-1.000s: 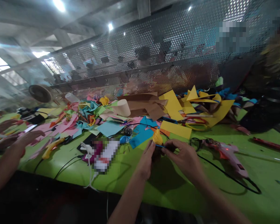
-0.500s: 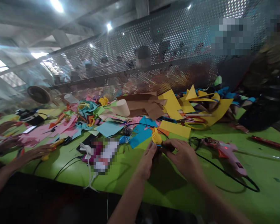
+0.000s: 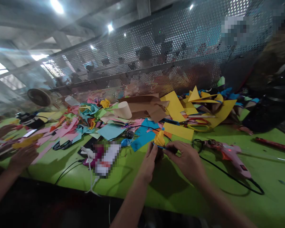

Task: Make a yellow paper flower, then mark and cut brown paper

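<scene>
While our left hand (image 3: 149, 161) and right hand (image 3: 186, 156) are pinching the yellow piece (image 3: 159, 139) by its blue rim (image 3: 160, 147), below and right of frame centre, we are judging it light, crushable, best held there

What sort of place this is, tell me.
Most likely a craft workshop: cut coloured paper is heaped along a green table, a pink glue gun lies right of the wearer's right hand, and another person's hand shows at left.
</scene>
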A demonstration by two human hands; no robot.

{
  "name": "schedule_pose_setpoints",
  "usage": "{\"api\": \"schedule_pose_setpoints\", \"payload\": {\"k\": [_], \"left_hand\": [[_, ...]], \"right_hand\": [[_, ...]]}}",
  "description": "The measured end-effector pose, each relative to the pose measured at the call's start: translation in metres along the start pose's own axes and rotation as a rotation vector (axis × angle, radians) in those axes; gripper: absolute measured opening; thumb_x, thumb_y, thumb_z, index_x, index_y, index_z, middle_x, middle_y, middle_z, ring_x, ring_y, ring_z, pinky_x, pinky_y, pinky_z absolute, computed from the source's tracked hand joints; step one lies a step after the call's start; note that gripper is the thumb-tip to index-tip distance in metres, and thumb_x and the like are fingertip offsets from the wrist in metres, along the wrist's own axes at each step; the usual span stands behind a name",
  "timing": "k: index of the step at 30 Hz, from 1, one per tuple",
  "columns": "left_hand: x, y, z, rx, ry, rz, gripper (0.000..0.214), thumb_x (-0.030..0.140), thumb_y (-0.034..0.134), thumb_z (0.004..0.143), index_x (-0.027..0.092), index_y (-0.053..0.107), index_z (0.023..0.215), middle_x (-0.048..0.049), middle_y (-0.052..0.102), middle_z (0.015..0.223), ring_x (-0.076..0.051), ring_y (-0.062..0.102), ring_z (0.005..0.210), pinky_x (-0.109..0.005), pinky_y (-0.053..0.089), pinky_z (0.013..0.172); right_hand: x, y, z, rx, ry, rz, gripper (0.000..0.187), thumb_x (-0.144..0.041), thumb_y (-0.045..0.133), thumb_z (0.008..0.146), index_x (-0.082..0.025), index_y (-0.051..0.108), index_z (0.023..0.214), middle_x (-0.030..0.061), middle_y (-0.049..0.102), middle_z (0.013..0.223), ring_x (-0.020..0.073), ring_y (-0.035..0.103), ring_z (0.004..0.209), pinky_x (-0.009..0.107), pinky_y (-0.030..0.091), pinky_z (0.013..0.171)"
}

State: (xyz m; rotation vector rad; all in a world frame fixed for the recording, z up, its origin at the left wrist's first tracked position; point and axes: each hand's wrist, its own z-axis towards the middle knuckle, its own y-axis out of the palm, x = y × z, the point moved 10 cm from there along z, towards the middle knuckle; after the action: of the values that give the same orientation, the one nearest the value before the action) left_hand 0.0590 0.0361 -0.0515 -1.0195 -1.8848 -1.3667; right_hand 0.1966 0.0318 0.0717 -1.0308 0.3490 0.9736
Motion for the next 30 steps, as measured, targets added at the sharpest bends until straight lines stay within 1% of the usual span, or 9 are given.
{"api": "schedule_pose_setpoints", "payload": {"k": [3,6,10,12,16,20,24,27,30], "left_hand": [[0.001,-0.004,-0.002,0.049,-0.004,0.068,0.062,0.052,0.078,0.072,0.028,0.063,0.127,-0.0029,0.056,0.143,-0.025,0.047,0.135,-0.035,0.038,0.112],[0.003,-0.003,-0.004,0.064,-0.009,0.103,0.064,0.054,0.078,0.072,0.028,0.062,0.128,-0.0043,0.057,0.141,-0.027,0.047,0.135,-0.037,0.039,0.112],[0.006,0.013,-0.006,-0.075,0.023,0.103,0.063,0.056,0.074,0.075,0.026,0.061,0.129,-0.0068,0.065,0.13,-0.028,0.055,0.126,-0.04,0.044,0.106],[0.008,0.018,-0.007,-0.127,0.048,0.117,0.062,0.055,0.073,0.076,0.024,0.061,0.128,-0.0077,0.066,0.128,-0.028,0.056,0.124,-0.04,0.043,0.106],[0.01,0.01,-0.006,-0.062,0.055,0.175,0.061,0.05,0.076,0.075,0.025,0.061,0.128,-0.0064,0.061,0.135,-0.027,0.051,0.13,-0.037,0.038,0.11],[0.012,0.012,-0.007,-0.064,0.062,0.21,0.055,0.051,0.074,0.077,0.025,0.064,0.125,-0.0061,0.064,0.131,-0.028,0.053,0.128,-0.037,0.039,0.109],[0.013,0.014,-0.007,-0.06,0.054,0.152,0.052,0.05,0.077,0.075,0.025,0.067,0.119,-0.0053,0.068,0.12,-0.023,0.06,0.114,-0.033,0.044,0.101],[0.01,0.012,-0.004,-0.046,0.036,0.097,0.049,0.05,0.078,0.074,0.025,0.069,0.115,-0.0022,0.07,0.103,-0.016,0.064,0.092,-0.026,0.049,0.085],[0.007,0.011,-0.003,-0.052,0.029,0.082,0.044,0.05,0.077,0.075,0.024,0.069,0.11,0.0007,0.067,0.088,-0.011,0.06,0.075,-0.021,0.047,0.071]], "right_hand": [[-0.001,0.0,0.0,-0.002,-0.011,-0.035,0.009,-0.027,0.063,0.088,-0.022,0.067,0.082,0.0019,0.073,0.079,0.0211,0.067,0.073,0.033,0.046,0.069],[-0.002,0.0,0.0,-0.001,-0.008,-0.058,0.008,-0.026,0.063,0.088,-0.022,0.066,0.081,0.0016,0.072,0.077,0.0207,0.066,0.072,0.033,0.045,0.069],[-0.003,-0.001,-0.001,0.011,-0.012,-0.055,0.005,-0.021,0.065,0.085,-0.021,0.066,0.081,0.0004,0.072,0.076,0.0198,0.065,0.071,0.032,0.044,0.068],[-0.004,-0.002,-0.001,0.012,-0.011,-0.049,0.004,-0.019,0.065,0.085,-0.021,0.066,0.081,0.0002,0.071,0.076,0.0194,0.065,0.071,0.031,0.043,0.068],[-0.003,-0.001,-0.001,0.008,-0.013,-0.042,0.005,-0.019,0.066,0.084,-0.021,0.066,0.08,-0.0003,0.071,0.075,0.019,0.065,0.07,0.031,0.042,0.067],[-0.001,-0.001,-0.001,0.005,0.003,-0.024,0.003,-0.021,0.068,0.084,-0.021,0.067,0.081,-0.0003,0.071,0.075,0.0191,0.065,0.071,0.031,0.043,0.068],[0.001,0.001,-0.002,-0.015,0.01,-0.02,0.003,-0.02,0.068,0.084,-0.022,0.069,0.087,0.0001,0.073,0.08,0.0198,0.067,0.073,0.032,0.045,0.069],[-0.001,0.001,-0.003,-0.014,-0.024,-0.047,0.009,-0.017,0.065,0.086,-0.022,0.07,0.092,0.0007,0.074,0.086,0.0209,0.068,0.079,0.033,0.047,0.072],[-0.005,0.0,-0.003,0.014,-0.079,-0.09,0.01,-0.018,0.063,0.088,-0.021,0.07,0.093,0.0022,0.075,0.089,0.0218,0.069,0.083,0.035,0.048,0.075]]}}
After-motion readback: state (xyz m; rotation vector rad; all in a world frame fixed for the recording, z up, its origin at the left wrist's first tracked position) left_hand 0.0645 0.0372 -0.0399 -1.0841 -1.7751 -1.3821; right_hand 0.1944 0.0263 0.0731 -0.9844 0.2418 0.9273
